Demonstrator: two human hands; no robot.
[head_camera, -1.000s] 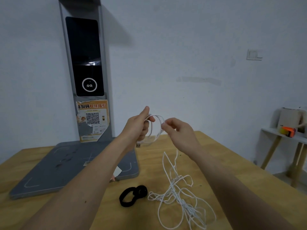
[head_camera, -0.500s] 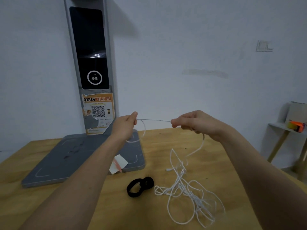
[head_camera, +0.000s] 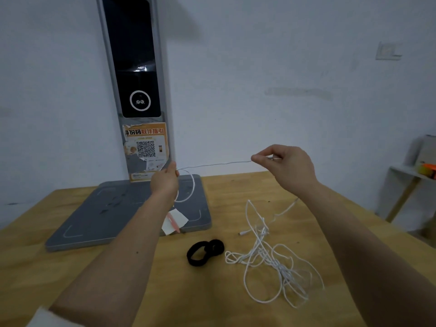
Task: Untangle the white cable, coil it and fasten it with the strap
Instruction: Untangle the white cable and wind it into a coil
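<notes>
The white cable [head_camera: 271, 258] lies mostly as a tangled heap on the wooden table [head_camera: 236, 303], right of centre. My left hand [head_camera: 164, 182] grips a small loop of it above the grey base. My right hand [head_camera: 285, 167] pinches the cable between thumb and fingers, raised to the right. A straight stretch of cable runs taut between both hands. From my right hand the cable drops down to the heap. The black strap [head_camera: 204, 252], curled into two rings, lies on the table just left of the heap.
A grey device base [head_camera: 99, 220] with a tall upright column [head_camera: 139, 90] stands at the back left against the wall. A white paper scrap with a pink strip [head_camera: 174, 220] lies on its front edge. A small side table [head_camera: 405, 185] stands far right.
My hands have drawn further apart, my right hand moving right and up, so the cable stretch between them is longer. The camera has tilted, shifting the view.
</notes>
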